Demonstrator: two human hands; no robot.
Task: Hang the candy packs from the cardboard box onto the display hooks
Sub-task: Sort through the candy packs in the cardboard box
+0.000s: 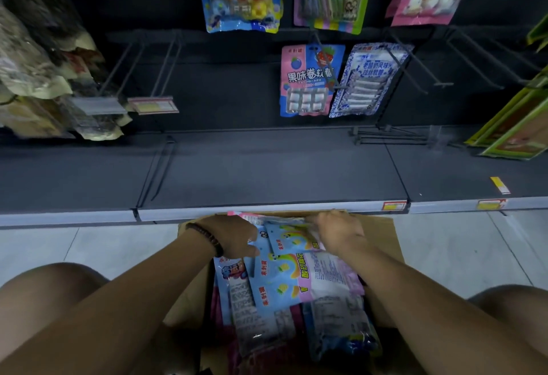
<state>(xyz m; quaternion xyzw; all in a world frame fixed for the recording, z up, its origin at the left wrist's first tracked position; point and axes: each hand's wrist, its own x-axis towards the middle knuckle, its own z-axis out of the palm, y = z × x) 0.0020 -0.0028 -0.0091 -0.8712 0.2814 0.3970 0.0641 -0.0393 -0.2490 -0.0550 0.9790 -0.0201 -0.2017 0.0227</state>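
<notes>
Cardboard box (384, 235): open, on the tiled floor in front of the dark shelf (267, 173), between the person's knees. Contents: candy packs (296, 300) lying flat and overlapping, some printed face up, some back label up. They fill the box; no hook has one from this pile on it yet.

Right hand (335, 232): fingers curled round the top edge of a light-blue pack (289, 237), at the far end of the box.

Left hand (231, 235), bead bracelet (207, 237) on the wrist: lies on the pile, fingertips at that pack's left edge. Pinching or only touching: cannot tell.

Display hooks (415, 63): most bare. A pink-and-blue pack (311, 78) and a blue-and-white pack (369, 78) hang side by side.

Obscured: the forearms cover the box's side walls and the picture's bottom edge cuts off its near end. The packs at far left are blurred.
</notes>
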